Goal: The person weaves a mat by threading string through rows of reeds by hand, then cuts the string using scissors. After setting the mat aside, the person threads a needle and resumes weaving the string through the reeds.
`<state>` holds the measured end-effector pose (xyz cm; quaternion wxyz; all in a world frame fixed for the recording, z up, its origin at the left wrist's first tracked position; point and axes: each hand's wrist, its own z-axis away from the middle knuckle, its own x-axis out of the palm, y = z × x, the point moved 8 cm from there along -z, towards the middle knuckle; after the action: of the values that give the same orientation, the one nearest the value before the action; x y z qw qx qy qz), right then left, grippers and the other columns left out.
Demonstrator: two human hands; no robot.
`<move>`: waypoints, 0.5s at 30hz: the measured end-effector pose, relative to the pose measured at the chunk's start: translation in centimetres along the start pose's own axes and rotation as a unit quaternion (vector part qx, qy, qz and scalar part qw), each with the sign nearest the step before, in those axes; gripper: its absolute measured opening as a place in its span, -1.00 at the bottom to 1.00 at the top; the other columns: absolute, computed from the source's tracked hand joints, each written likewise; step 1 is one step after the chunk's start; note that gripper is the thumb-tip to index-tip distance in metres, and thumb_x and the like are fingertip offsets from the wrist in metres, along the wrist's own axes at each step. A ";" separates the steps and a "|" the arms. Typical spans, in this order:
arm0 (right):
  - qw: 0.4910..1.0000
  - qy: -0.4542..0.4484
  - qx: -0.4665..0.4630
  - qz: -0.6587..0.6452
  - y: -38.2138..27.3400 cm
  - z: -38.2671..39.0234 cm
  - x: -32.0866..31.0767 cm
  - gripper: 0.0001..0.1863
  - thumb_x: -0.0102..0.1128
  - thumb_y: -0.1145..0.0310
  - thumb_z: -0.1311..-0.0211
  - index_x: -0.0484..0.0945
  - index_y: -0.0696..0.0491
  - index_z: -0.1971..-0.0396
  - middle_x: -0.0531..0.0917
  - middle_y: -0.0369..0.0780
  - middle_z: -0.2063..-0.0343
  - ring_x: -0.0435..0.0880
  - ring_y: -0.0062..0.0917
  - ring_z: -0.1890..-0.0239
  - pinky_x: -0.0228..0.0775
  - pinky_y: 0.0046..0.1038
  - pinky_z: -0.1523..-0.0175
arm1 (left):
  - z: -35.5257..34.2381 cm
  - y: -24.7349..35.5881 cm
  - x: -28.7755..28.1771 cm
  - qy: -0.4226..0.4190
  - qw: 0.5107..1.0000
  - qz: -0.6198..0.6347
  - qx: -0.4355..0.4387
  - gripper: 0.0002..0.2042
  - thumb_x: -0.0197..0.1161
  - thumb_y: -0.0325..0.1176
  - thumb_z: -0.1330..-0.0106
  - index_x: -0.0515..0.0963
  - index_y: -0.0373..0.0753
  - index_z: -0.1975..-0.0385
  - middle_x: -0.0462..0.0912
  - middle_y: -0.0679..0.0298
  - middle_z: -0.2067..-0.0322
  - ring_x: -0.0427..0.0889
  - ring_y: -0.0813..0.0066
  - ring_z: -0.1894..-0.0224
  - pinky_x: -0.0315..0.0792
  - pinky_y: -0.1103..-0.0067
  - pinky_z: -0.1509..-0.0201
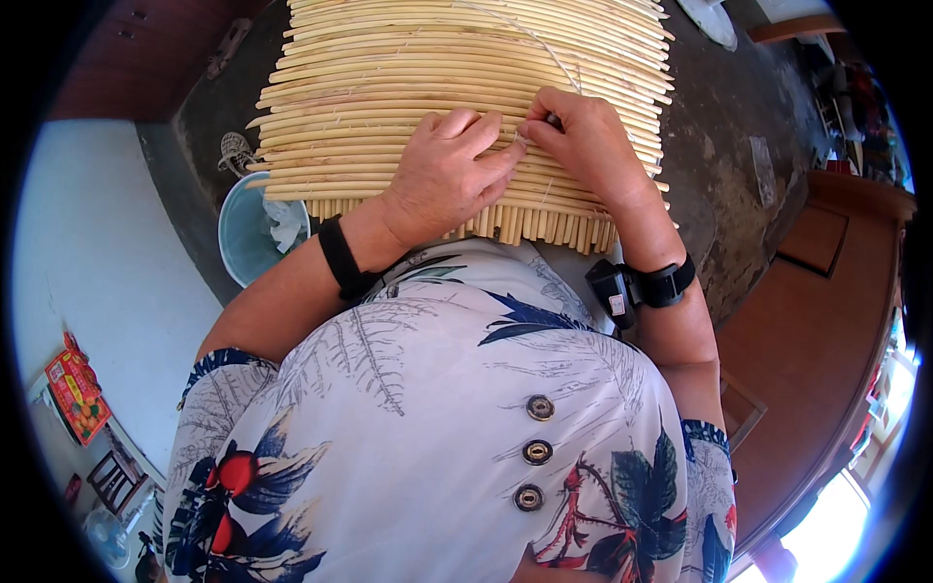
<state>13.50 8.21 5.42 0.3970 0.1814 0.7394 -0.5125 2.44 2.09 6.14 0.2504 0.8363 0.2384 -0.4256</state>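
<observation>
A mat of pale, round plant stalks (389,87) lies before me, laced together with rows of thin thread. A lower layer of stalk ends (573,230) runs crosswise under its near edge. My left hand (447,175) rests on the mat, fingers curled, with thumb and forefinger closed at a short bit of whitish thread. Close against it on the right, my right hand (588,141) pinches the same spot. A small dark thing (554,120) shows between its fingers; its kind is unclear. One loose strand of thread (556,60) arcs from the right hand over the mat.
A light blue bucket (233,233) with white plastic inside stands left of the mat, near a shoe (236,153). Brown wooden furniture (816,321) lines the right side. A white wall (87,233) is on the left, above a red box (78,394).
</observation>
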 end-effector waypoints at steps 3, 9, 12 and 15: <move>0.999 -0.004 0.033 0.018 0.5 -0.2 0.2 -0.81 0.29 0.31 0.03 0.53 0.12 0.53 0.54 -0.18 0.71 0.50 -0.43 0.65 0.32 -0.44 0.49 | 0.0 0.0 0.0 0.001 1.000 0.000 0.000 -0.70 0.28 -0.37 0.07 0.60 -0.13 0.25 0.49 0.20 0.19 0.43 0.35 0.22 0.35 0.49 0.21; 0.999 -0.004 0.035 0.024 0.7 -0.5 0.4 -0.81 0.30 0.30 0.04 0.54 0.11 0.54 0.54 -0.20 0.71 0.51 -0.43 0.65 0.34 -0.46 0.48 | 0.1 0.0 -0.1 0.034 0.999 -0.010 0.022 -0.71 0.29 -0.37 0.09 0.57 -0.13 0.28 0.46 0.30 0.27 0.39 0.42 0.29 0.29 0.52 0.31; 0.998 -0.013 0.050 0.022 1.0 -0.5 0.5 -0.81 0.30 0.30 0.04 0.54 0.11 0.55 0.54 -0.20 0.71 0.51 -0.45 0.64 0.34 -0.47 0.48 | 0.2 0.0 -0.3 0.039 0.999 -0.009 0.019 -0.69 0.29 -0.37 0.09 0.56 -0.14 0.26 0.46 0.30 0.27 0.39 0.43 0.29 0.29 0.52 0.30; 0.998 -0.010 0.050 0.023 1.0 -0.4 0.4 -0.81 0.30 0.30 0.04 0.55 0.11 0.54 0.54 -0.22 0.71 0.50 -0.50 0.65 0.33 -0.48 0.48 | 0.1 0.0 0.0 0.005 1.000 -0.006 -0.002 -0.67 0.28 -0.39 0.08 0.60 -0.15 0.22 0.48 0.22 0.21 0.43 0.35 0.22 0.36 0.49 0.22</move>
<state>13.74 8.92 4.55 0.4063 0.2129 0.7049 -0.5410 2.36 2.04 6.03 0.2480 0.8363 0.2457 -0.4227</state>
